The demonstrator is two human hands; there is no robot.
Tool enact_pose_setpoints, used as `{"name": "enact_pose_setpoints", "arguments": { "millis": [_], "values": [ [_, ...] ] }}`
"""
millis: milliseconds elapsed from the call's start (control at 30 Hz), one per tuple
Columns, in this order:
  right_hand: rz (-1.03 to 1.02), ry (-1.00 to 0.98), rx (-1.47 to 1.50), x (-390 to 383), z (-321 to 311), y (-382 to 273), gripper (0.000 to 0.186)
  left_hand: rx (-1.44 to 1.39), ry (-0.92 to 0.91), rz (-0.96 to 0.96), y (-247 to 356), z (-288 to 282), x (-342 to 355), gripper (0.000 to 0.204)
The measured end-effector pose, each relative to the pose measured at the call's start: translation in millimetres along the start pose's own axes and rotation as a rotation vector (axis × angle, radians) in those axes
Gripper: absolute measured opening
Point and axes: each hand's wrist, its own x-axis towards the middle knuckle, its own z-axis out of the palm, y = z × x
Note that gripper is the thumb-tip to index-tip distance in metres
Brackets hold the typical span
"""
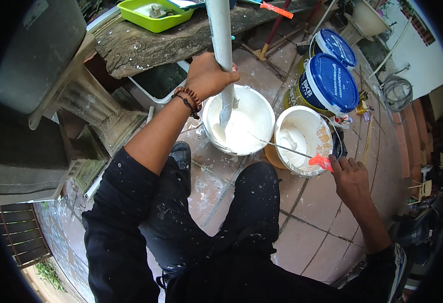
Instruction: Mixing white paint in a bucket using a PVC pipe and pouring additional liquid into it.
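Paint fills the nearer white bucket (239,121) on the tiled floor (312,217) between your knees, thick and white, and it looks heavy to stir. Your left hand (207,76) is closed tight around the long white stirring pole (221,45), whose lower end sits in the paint. Judged from its coating, that pole is stiff but slick, so take it high on the dry stretch, as you do now. Your right hand (350,177) pinches the red handle (321,162) of a thin metal rod lying across the second white bucket (302,141), just beside the first. That rod looks light and springy. Two blue-lidded tubs (330,81) stand behind, and a green tray (153,14) rests on the weathered table (145,45).
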Motion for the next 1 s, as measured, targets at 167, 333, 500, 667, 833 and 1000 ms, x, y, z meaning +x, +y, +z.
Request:
{"name": "enact_pose_setpoints", "arguments": {
  "millis": [167,333,500,667,833,1000],
  "values": [
    [0.04,0.016,0.032,-8,0,-4,0.041,-0.004,-0.04,0.01,1,3,-2,0.029],
    [0.142,-0.051,0.219,-13,-8,-10,0.043,0.016,-0.048,-0.038,-1,7,-1,0.039],
    [0.167,-0.173,0.322,-13,-17,-8,0.042,0.063,-0.05,-0.032,1,4,0,0.037],
    [0.056,-0.21,0.374,-13,-6,-5,0.044,0.103,-0.02,-0.012,0,0,-5,0.035],
    [-0.053,-0.254,0.443,-9,3,4,0.044,0.152,-0.028,-0.041,-3,-7,-15,0.028],
    [-0.103,-0.194,0.44,-4,2,-15,0.037,0.16,-0.041,-0.067,-8,-19,-24,0.028]
  ]
}}
